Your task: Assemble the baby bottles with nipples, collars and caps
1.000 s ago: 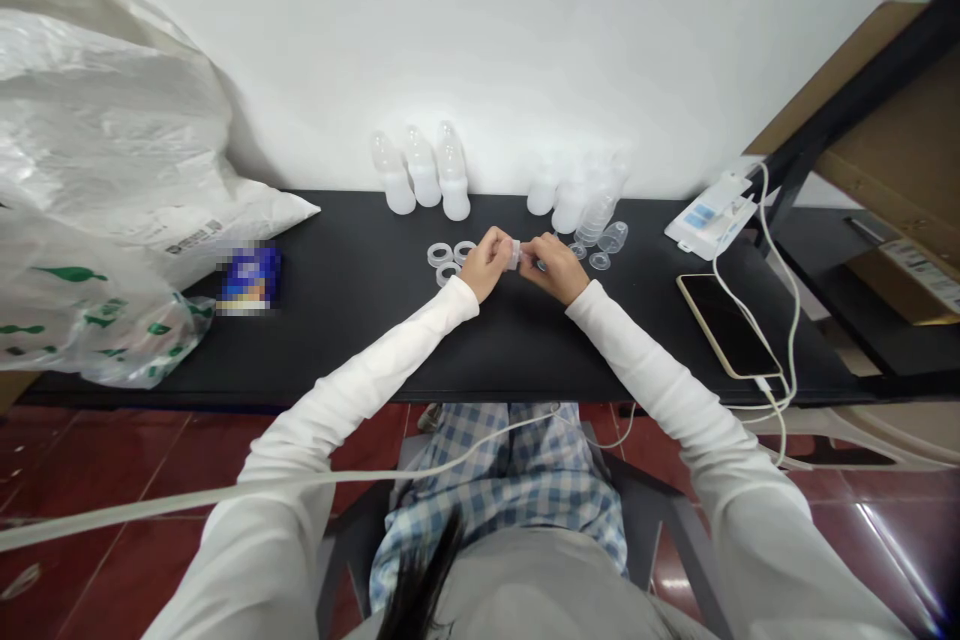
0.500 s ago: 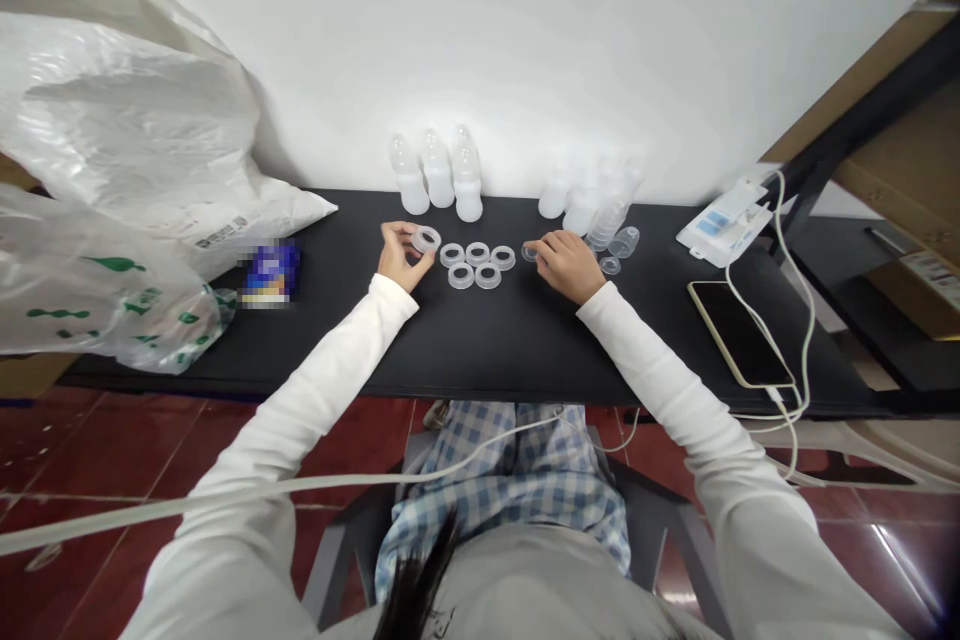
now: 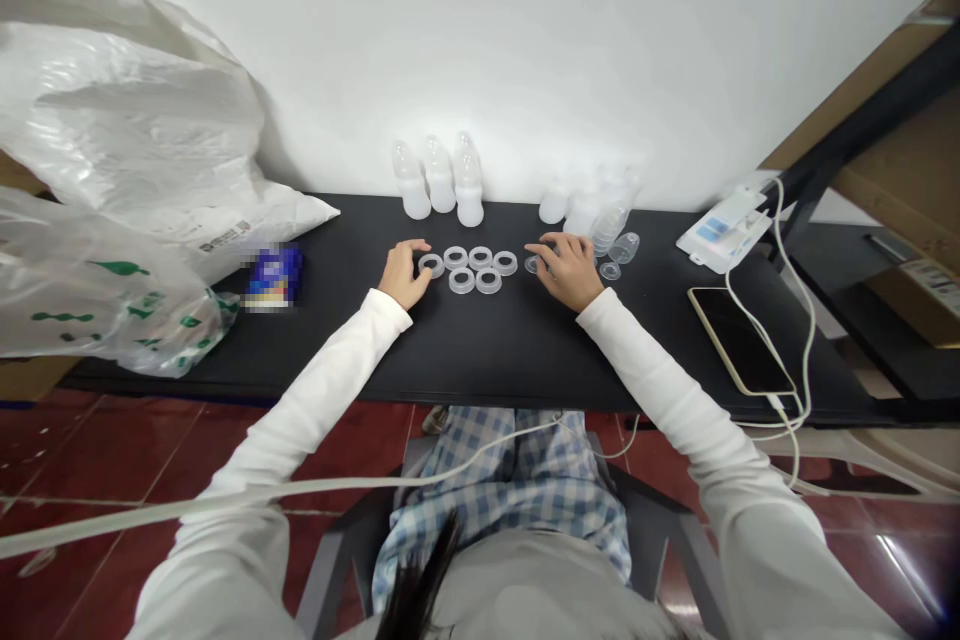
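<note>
Lowered ring [image 3: 439, 270] now lies at the left hand's [image 3: 403, 275] thumb — fingers parted, placement apparently complete; right hand [image 3: 571, 273] spread near a clear disc [image 3: 532, 265].

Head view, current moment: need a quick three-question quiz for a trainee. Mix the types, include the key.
1. How many white rings lie on the black table?
A) four
B) six
C) nine

2. True or false: a cable is plugged into the phone.

3. Fill the gap: the hand with its fingers at the leftmost ring is the person's ____ hand.

Key:
1. B
2. True; the plug sits at the phone's near end.
3. left; the left hand is at that end of the cluster.
</note>
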Demonstrator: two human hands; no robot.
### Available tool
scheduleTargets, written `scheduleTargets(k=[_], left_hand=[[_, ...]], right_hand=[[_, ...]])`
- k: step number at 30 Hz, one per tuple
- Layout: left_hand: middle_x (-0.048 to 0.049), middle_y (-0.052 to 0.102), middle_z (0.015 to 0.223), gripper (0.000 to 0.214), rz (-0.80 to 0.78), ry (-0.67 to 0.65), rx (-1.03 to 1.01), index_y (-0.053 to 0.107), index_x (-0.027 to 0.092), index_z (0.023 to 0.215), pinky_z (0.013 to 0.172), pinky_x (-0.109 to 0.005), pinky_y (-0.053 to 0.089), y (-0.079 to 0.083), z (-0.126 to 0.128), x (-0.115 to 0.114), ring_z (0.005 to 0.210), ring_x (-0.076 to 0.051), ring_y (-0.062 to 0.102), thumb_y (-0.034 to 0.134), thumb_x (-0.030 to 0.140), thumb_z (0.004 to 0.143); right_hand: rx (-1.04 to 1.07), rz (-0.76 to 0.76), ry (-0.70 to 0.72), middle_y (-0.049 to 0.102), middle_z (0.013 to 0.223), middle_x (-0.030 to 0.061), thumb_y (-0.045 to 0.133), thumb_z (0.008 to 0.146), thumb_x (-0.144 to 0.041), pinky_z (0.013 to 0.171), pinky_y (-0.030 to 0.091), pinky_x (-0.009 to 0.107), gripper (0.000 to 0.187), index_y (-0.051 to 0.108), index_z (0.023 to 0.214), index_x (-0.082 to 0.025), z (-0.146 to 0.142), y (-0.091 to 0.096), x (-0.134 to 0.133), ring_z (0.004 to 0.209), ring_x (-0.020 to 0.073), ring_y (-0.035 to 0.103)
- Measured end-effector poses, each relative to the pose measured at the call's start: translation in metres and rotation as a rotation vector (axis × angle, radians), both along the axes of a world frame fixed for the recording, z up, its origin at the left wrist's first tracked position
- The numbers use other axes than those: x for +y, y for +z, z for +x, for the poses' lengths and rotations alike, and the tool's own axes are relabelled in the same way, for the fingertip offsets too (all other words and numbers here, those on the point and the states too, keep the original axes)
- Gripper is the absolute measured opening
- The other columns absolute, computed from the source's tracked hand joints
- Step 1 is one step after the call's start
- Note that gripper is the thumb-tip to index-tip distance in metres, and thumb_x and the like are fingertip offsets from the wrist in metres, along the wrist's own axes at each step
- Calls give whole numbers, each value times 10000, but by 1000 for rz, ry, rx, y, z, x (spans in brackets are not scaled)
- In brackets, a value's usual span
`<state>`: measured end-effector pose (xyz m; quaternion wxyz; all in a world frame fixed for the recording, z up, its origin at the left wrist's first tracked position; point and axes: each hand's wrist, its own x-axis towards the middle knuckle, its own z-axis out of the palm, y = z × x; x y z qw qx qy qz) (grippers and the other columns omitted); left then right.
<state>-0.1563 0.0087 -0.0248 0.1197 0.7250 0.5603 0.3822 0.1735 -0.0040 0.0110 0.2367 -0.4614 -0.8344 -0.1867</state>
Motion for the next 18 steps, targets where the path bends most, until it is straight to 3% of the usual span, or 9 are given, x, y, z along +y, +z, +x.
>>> scheduleTargets(k=[5, 7, 9, 13, 15, 18], left_hand=[[-223, 473, 1362, 586, 76, 290, -232, 442, 109, 1254, 1162, -469, 378, 12, 7, 57, 1349, -320, 455, 631, 138, 700], [-233, 398, 1446, 712, 89, 356, -315, 379, 110, 1314, 1216, -444, 305, 17, 10, 83, 1443, -318, 362, 682, 138, 670], [-228, 434, 1429, 762, 20, 381, -386, 336, 127, 1327, 1207, -445, 310, 18, 11, 100, 1433, -310, 395, 716, 162, 668], [-105, 638, 1078, 583, -101, 437, -457, 395, 182, 1170, 1109, -454, 408, 16, 10, 107, 1165, -274, 623, 723, 167, 689], [-49, 634, 955, 486, -103, 481, -501, 410, 208, 1082, 1055, -434, 451, 15, 9, 102, 1022, -239, 661, 713, 164, 705], [-52, 605, 958, 312, -4, 515, -592, 407, 208, 1067, 990, -411, 494, 15, 6, 92, 946, -201, 649, 601, 221, 822]], right_hand=[[79, 40, -37, 661, 1154, 107, 490, 961, -216, 938, 291, 406, 277, 697, 1145, -234, -1, 3, -1, 1092, 254, 533], [98, 54, -41, 658, 1137, 106, 494, 958, -214, 927, 294, 402, 265, 704, 1119, -231, -1, 3, -1, 1075, 252, 531], [107, 58, -42, 655, 1120, 106, 497, 954, -210, 916, 298, 398, 254, 711, 1090, -227, -1, 4, -2, 1056, 249, 530], [118, 50, -47, 647, 1100, 105, 497, 943, -197, 899, 306, 396, 240, 714, 1041, -225, 0, 6, -2, 1041, 249, 526], [138, 51, -50, 644, 1096, 105, 495, 939, -196, 897, 314, 398, 239, 710, 1038, -224, 1, 7, -2, 1038, 251, 524], [196, 45, -48, 642, 1082, 106, 485, 938, -198, 895, 332, 402, 248, 702, 1057, -220, 2, 9, -2, 1023, 250, 527]])
